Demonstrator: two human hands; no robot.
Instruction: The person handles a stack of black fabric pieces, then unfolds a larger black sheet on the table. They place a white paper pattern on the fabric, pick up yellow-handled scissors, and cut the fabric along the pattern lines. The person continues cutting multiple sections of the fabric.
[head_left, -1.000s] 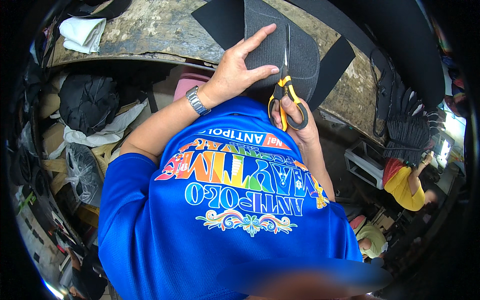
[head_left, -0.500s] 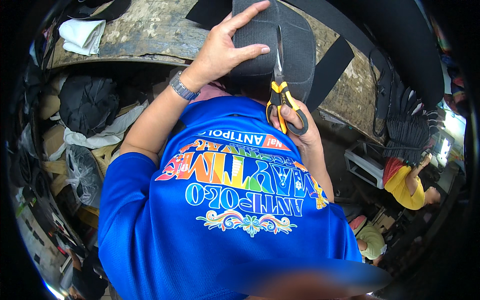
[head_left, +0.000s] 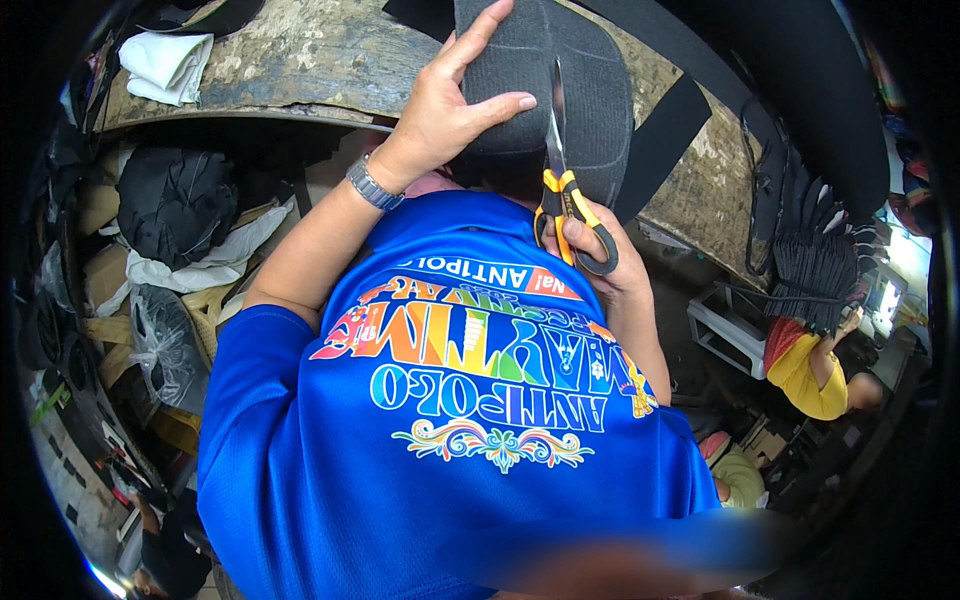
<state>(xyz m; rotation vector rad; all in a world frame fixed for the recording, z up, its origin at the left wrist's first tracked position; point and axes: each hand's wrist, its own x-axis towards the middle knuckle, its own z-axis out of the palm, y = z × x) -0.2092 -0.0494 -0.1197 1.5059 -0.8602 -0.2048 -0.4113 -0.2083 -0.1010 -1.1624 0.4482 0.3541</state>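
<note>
A dark grey, ribbed sheet (head_left: 590,110) with pale drawn lines and a rounded right side lies at the near edge of the workbench. My left hand (head_left: 440,115) grips its left part, thumb and stretched index finger on top, the other fingers mostly hidden. In my right hand (head_left: 615,260) is a pair of scissors (head_left: 557,185) with yellow and black handles, thumb and fingers in the loops. One blade shows over the sheet, pointing away from me; the other blade is hidden.
The worn wooden workbench (head_left: 290,60) carries a folded white cloth (head_left: 165,65) and black strips (head_left: 665,140). Below left are a dark bundle (head_left: 178,205) and a clear plastic bag (head_left: 168,345). Bundled black cords (head_left: 815,275) hang at right, near a person in yellow (head_left: 810,380).
My left hand has shifted slightly left and toward me with the sheet's left part. The scissors and right hand stay in nearly the same place.
</note>
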